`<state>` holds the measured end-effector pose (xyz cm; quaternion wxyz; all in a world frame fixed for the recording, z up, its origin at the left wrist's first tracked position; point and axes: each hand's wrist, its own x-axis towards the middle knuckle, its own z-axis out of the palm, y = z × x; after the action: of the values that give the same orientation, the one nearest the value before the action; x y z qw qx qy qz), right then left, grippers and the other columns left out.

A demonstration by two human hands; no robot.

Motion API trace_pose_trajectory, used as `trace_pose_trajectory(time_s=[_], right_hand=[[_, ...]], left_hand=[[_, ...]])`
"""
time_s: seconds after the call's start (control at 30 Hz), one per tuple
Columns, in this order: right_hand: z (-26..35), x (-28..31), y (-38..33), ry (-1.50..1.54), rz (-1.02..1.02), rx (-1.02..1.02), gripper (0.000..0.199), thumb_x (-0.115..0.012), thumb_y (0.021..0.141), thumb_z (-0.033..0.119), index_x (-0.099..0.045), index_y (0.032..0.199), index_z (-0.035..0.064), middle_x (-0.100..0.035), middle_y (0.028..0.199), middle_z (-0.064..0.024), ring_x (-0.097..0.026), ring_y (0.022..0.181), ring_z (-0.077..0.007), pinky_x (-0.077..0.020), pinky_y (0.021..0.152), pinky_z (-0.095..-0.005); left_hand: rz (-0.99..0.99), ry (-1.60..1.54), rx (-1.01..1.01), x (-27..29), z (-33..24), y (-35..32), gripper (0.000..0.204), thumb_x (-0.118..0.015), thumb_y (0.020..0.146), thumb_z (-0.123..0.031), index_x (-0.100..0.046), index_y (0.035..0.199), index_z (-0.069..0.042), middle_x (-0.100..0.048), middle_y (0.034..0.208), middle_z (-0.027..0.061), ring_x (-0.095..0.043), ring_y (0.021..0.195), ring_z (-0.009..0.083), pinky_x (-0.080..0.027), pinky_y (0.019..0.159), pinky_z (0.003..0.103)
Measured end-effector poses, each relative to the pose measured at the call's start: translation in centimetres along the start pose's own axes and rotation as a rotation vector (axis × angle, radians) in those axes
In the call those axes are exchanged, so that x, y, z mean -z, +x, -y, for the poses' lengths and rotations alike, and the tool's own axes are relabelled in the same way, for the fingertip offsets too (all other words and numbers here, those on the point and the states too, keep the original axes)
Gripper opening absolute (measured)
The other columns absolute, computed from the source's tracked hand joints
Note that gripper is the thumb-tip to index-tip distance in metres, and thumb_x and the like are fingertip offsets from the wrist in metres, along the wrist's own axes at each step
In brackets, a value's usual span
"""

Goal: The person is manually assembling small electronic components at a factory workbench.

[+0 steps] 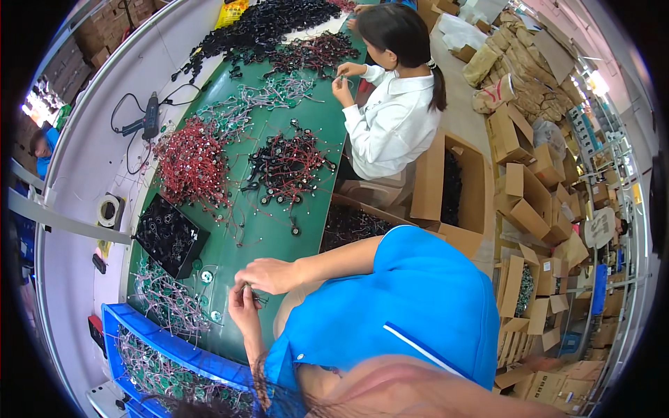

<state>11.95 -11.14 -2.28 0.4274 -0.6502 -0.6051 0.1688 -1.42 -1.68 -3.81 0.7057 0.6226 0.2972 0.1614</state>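
Observation:
My right hand (270, 276) and my left hand (244, 310) meet over the near edge of the green work surface (268, 233). Their fingers are pinched together at the tips. A small dark part with thin ends shows just under them, too small to name. Closest to my hands lies a heap of green discs with pale pink wires (171, 299). Behind that heap a black box (187, 244) stands tilted, with fine wires in it. A blue crate (178, 359) beside my left forearm holds more green discs and wires.
Farther up lie a red-wired heap (191, 164), a black-and-red wired heap (287, 167) and a black heap (268, 28). A corded heat gun (149, 117) and a tape roll (109, 210) lie left. A co-worker (394, 104) sits beyond; open cartons (453, 188) stand right.

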Motion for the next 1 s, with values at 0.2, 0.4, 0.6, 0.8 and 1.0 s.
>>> trace_pose_trajectory(time_s=[0.2, 0.4, 0.6, 0.8, 1.0], right_hand=[[0.1, 1.1, -0.2, 0.393, 0.105, -0.386, 0.015, -0.059, 0.080, 0.014, -0.054, 0.087, 0.0012, -0.057, 0.066, -0.0098, -0.056, 0.062, -0.0239, -0.0426, 0.055, -0.0358], [-0.3, 0.0, -0.1, 0.688, 0.107, -0.413, 0.016, -0.058, 0.083, 0.015, -0.054, 0.075, 0.0010, -0.058, 0.068, -0.0063, -0.057, 0.062, -0.0137, -0.0453, 0.053, -0.0287], [0.4, -0.1, -0.4, 0.835, 0.123, -0.504, 0.018, -0.056, 0.087, 0.018, -0.053, 0.080, 0.0014, -0.057, 0.068, -0.0044, -0.055, 0.063, -0.0108, -0.0443, 0.054, -0.0257], [0.5, -0.2, -0.6, 0.576, 0.043, -0.446, 0.015, -0.056, 0.083, 0.019, -0.052, 0.081, 0.0046, -0.057, 0.067, -0.0071, -0.056, 0.061, -0.0193, -0.0410, 0.051, -0.0351], [2.6, 0.7, -0.8, 0.236, 0.043, -0.330, 0.016, -0.052, 0.084, 0.022, -0.051, 0.083, 0.0064, -0.057, 0.063, -0.0099, -0.056, 0.059, -0.0269, -0.0407, 0.053, -0.0389]], left_hand=[[-0.060, 0.105, -0.065, -0.5, -1.0, -0.9, 0.019, -0.051, 0.088, -0.008, -0.057, 0.106, -0.002, -0.054, 0.072, 0.0012, -0.045, 0.050, 0.0034, -0.032, 0.041, 0.016], [-0.095, 0.107, -0.096, -0.9, -1.7, -1.7, 0.020, -0.050, 0.089, -0.007, -0.059, 0.106, -0.002, -0.056, 0.077, 0.0020, -0.046, 0.052, 0.0037, -0.034, 0.043, 0.016], [-0.086, 0.202, -0.136, -0.5, -1.2, -1.2, 0.021, -0.046, 0.090, -0.006, -0.059, 0.106, -0.002, -0.054, 0.077, 0.0018, -0.048, 0.054, 0.0042, -0.035, 0.044, 0.017], [-0.094, 0.104, -0.111, -1.3, -2.3, -1.9, 0.025, -0.042, 0.091, -0.004, -0.051, 0.114, 0.001, -0.054, 0.080, 0.0049, -0.051, 0.057, 0.0071, -0.038, 0.046, 0.019], [-0.174, 0.005, -0.136, -1.8, -1.9, -2.0, 0.017, -0.044, 0.090, -0.002, -0.048, 0.104, 0.005, -0.056, 0.083, 0.0084, -0.054, 0.061, 0.0103, -0.044, 0.051, 0.021]])
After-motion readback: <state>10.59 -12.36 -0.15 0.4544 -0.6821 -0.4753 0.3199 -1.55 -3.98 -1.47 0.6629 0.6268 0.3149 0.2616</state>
